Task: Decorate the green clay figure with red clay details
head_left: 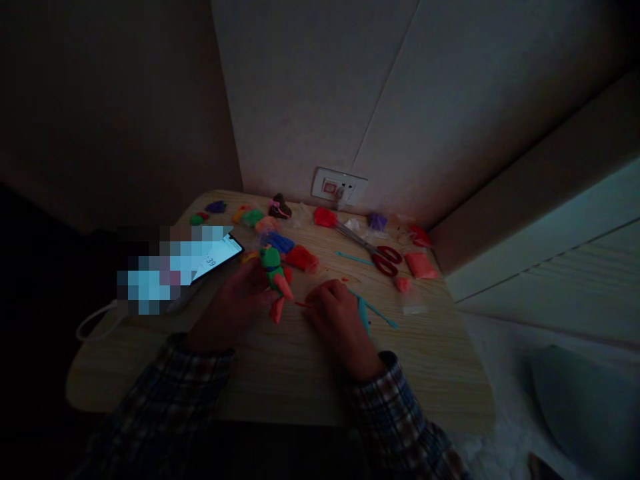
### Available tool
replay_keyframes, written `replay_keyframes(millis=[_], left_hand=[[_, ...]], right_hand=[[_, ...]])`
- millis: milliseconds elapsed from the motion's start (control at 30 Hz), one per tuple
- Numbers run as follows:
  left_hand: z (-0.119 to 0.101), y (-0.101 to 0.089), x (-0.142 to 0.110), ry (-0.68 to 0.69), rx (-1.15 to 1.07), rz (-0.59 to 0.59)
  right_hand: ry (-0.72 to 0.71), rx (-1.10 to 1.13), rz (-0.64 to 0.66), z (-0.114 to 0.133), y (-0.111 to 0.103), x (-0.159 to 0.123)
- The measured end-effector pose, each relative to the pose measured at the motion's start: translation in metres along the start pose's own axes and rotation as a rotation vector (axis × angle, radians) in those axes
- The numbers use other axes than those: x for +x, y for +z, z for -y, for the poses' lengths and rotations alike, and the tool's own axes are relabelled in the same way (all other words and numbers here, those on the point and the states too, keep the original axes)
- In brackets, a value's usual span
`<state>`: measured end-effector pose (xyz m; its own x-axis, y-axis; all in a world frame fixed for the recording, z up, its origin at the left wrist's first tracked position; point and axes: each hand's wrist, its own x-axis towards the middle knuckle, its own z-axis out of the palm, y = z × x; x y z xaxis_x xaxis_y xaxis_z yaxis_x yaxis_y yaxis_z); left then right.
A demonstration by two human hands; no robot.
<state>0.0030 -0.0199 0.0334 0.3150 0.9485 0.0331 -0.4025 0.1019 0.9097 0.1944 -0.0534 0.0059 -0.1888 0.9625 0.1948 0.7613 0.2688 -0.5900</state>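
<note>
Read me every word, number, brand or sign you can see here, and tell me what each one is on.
":39" on the lit phone screen; anything before it is hidden by pixelation.
Smaller marks on that screen: too small to read.
I can make out no lettering on the clay figure or wall socket.

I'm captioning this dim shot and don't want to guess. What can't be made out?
All in the head view:
Phone: much of its screen, covered by pixelated blocks.
Left hand: some fingertips, behind the green-and-pink figure.
Thin red strip: one end, hidden by the right hand.
Wide teal piece: its near side, behind the right hand.
Grey-green shape: blurred, cut off by the right edge.
</note>
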Motion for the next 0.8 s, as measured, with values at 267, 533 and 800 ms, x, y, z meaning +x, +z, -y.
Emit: replay_keyframes(millis=[267,533,800], left_hand=[[0.006,-0.007,-0.006,-0.050,0.005,0.121],[0.004,0.002,-0.011,0.215,0.412,0.009],[0.009,0.002,-0.017,0.815,1.006,0.043]], right_hand=[[0.029,-0.037,0.014,0.000,0.001,0.000],[0.039,-0.042,0.015,0.000,0.003,-0.001],[0.063,0.099,-0.021,0.005,-0.005,-0.004]])
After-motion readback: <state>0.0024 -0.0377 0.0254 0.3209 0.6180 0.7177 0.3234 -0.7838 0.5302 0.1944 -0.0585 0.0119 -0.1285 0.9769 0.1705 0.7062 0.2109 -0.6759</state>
